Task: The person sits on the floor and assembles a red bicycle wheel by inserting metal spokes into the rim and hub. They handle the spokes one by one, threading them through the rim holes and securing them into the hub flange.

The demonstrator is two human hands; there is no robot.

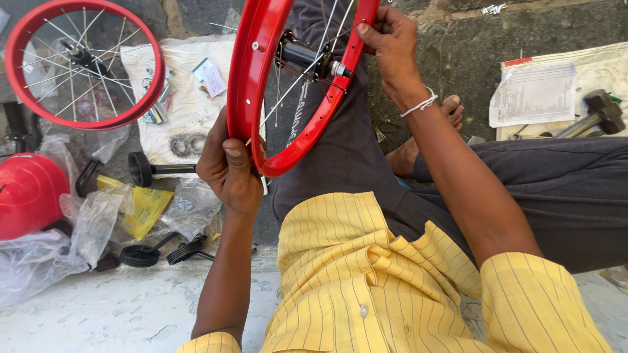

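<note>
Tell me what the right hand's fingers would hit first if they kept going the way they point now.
The right hand grips the far side of the red wheel rim, fingers curled leftward into the wheel. Straight on, they would likely meet the spokes, then the hub; depth is unclear.

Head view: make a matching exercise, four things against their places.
Things:
1. held wheel
2. second wheel
3. hammer
4. helmet

Places:
A. on the ground, far left edge
B. far right, by a paper sheet
C. between left hand and right hand
D. lying top left

Pairs: 1-C, 2-D, 3-B, 4-A
</note>
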